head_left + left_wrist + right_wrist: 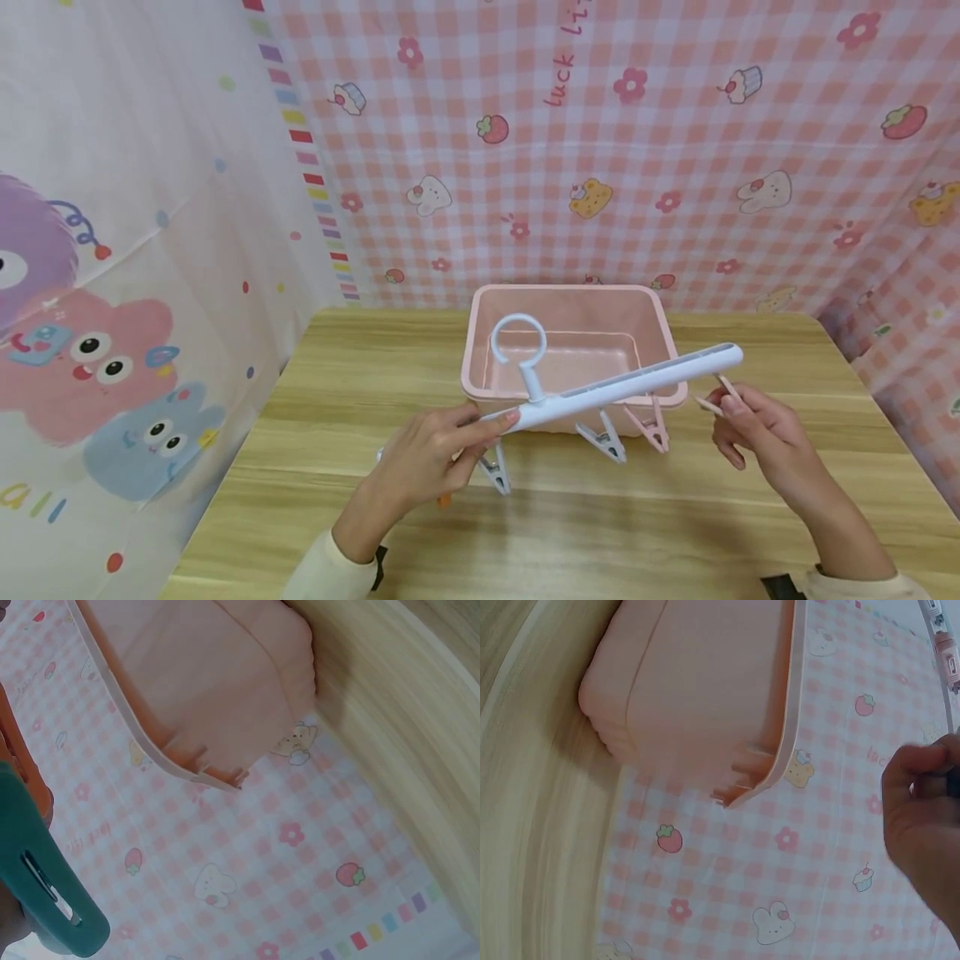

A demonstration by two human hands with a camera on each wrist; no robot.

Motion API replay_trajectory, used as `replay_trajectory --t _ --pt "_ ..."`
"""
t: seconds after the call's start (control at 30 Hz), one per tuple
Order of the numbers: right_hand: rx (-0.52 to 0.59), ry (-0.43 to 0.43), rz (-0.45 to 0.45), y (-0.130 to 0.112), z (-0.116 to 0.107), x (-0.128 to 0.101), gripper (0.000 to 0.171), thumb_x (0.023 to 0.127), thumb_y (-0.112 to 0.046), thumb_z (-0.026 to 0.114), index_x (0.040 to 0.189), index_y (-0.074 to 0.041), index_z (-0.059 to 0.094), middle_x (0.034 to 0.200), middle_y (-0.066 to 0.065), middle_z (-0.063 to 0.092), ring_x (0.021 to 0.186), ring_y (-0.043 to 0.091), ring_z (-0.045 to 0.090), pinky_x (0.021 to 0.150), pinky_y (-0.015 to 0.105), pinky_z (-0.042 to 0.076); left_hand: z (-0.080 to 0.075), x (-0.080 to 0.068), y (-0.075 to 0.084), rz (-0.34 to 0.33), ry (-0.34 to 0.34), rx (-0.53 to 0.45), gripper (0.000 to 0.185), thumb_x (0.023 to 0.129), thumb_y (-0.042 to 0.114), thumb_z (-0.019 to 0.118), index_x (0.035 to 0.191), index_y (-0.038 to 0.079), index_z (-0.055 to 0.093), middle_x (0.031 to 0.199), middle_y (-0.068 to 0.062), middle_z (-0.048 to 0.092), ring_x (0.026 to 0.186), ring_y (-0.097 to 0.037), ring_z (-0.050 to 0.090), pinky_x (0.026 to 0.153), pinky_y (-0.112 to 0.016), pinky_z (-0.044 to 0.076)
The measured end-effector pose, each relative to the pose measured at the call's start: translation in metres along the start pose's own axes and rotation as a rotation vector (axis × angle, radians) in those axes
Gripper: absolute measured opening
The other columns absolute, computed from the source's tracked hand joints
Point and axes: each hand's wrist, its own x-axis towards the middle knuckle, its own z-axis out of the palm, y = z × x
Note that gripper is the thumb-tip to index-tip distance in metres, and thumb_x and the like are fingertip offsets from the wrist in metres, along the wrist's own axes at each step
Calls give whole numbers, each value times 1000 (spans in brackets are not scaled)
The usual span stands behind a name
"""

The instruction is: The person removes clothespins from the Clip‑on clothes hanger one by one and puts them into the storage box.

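Note:
A pale blue clip hanger [615,385] with a ring hook [519,340] is held tilted above the table, in front of a pink plastic bin [573,329]. My left hand [480,429] grips the bar's left end. Several clips hang under the bar, two pale blue [495,475] and one pink [654,429]. My right hand [726,408] pinches a pink clip [716,396] just below the bar's right end. The left wrist view shows the bar's end [45,889] and the bin [225,690]. In the right wrist view my right hand's fingers [922,817] curl beside the bin [705,690].
A wooden table [570,533] carries the bin at its back middle. Pink checked cloth [675,167] hangs behind and to the right, and a cartoon cloth [112,333] to the left. A small orange piece [444,500] shows under my left hand.

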Motion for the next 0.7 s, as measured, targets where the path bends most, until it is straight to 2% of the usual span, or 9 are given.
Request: replay_trajectory --t 0.13,0.33,0.43,0.5,0.53,0.6,0.7 --pt "-107 100 5 0 4 -1 36 104 11 30 108 -6 61 63 4 40 51 17 36 46 30 28 -1 2 0 4 1 19 49 80 5 78 127 19 73 71 4 55 56 0 32 53 -8 24" --pt "-500 268 42 -4 12 0 32 101 11 43 102 -13 65 58 -4 43 48 7 38 44 25 28 -1 1 -2 11 1 11 50 81 5 78 128 18 72 72 4 57 56 0 34 52 -7 25" --pt "-695 315 -33 -3 13 1 20 99 8 52 100 -5 67 58 -9 41 47 -3 32 42 18 27 -1 1 -4 23 1 17 50 81 5 77 128 18 72 72 4 57 56 0 34 52 -7 25" --pt "-829 335 -109 0 13 2 10 100 1 56 96 0 66 58 -10 41 49 -9 29 42 15 26 0 0 -4 30 5 27 50 80 5 77 128 18 72 72 4 56 56 0 34 52 -7 25" --pt "-899 340 -146 1 13 2 12 101 -4 57 95 1 66 59 -11 41 50 -11 28 43 14 26 0 0 -4 33 8 32 50 80 4 77 128 19 72 71 4 56 56 0 34 52 -8 25" --pt "-1025 345 -191 1 11 1 27 105 -19 55 92 2 64 59 -10 41 52 -11 27 44 15 24 0 -1 -4 40 14 33 51 79 3 77 128 18 72 71 4 56 56 1 33 52 -7 24" --pt "-1194 354 -233 -1 9 -1 52 109 -41 42 89 2 61 56 -6 41 51 -5 29 43 20 24 2 0 -2 49 22 32 53 77 3 77 127 19 72 71 4 57 56 1 32 52 -6 24"
